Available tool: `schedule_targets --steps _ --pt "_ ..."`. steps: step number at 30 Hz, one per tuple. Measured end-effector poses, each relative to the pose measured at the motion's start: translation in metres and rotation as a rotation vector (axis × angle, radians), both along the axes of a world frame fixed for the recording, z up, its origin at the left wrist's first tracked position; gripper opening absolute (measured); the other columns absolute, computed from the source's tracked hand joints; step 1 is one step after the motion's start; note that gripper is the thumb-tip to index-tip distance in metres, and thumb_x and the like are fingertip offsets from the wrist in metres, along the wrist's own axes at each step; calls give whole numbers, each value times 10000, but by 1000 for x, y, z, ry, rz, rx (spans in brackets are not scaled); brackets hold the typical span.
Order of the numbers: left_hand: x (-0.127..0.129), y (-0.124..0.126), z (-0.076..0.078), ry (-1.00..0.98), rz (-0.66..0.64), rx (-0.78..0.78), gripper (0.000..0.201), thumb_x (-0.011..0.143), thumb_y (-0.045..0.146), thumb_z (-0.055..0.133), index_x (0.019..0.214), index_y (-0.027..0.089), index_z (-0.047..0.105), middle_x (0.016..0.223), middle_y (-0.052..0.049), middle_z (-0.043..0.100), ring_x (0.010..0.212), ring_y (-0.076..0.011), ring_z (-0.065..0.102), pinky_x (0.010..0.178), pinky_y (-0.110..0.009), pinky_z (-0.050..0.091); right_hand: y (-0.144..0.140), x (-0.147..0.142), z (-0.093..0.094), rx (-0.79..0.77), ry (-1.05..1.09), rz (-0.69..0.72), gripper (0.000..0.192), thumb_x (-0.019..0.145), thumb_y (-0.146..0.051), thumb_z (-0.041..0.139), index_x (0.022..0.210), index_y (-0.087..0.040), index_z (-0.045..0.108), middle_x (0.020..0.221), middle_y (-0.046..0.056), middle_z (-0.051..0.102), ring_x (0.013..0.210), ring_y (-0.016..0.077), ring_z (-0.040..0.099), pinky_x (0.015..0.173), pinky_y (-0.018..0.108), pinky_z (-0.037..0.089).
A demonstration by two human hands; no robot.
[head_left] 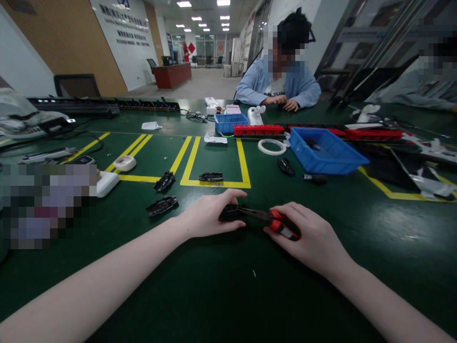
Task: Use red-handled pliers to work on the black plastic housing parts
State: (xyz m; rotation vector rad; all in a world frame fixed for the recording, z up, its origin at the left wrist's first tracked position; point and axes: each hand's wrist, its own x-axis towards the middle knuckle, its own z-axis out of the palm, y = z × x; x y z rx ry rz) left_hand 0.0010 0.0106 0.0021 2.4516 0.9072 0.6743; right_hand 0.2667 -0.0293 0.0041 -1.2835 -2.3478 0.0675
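My right hand (307, 233) is closed around the red and black handles of a pair of long-nose pliers (282, 225), whose jaws point left. The jaws reach to a small black plastic part (228, 213) that my left hand (210, 212) grips between thumb and fingers. Whether the jaws clamp the part cannot be made out. Both hands are raised a little over the green table. Beyond them lie more black plastic parts: one (211, 177) by the yellow tape, one (164, 181) to its left, and another (162, 206) near my left wrist.
A blue bin (326, 159) stands right of centre, with a roll of white tape (272, 146) beside it. Farther back are a smaller blue bin (231, 129) and a long red rail (259, 130). A person (278, 85) sits opposite. A thin sliver (254, 273) lies near me.
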Motion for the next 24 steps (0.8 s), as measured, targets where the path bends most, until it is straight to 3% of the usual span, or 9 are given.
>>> schedule_targets --steps 7,24 --pt "-1 2 0 55 -59 131 305 911 383 626 1139 212 517 1068 -36 662 904 -202 677 749 -309 534 -1 0 1 -46 -23 -13 256 778 -232 620 1029 -182 610 977 80 671 857 236 659 734 376 556" --pt "-1 2 1 77 -51 92 297 914 422 621 1108 206 558 1055 -46 685 891 -198 683 708 -286 523 -1 1 1 39 -54 4 260 768 -229 609 1022 -173 600 958 89 671 822 233 650 708 369 551"
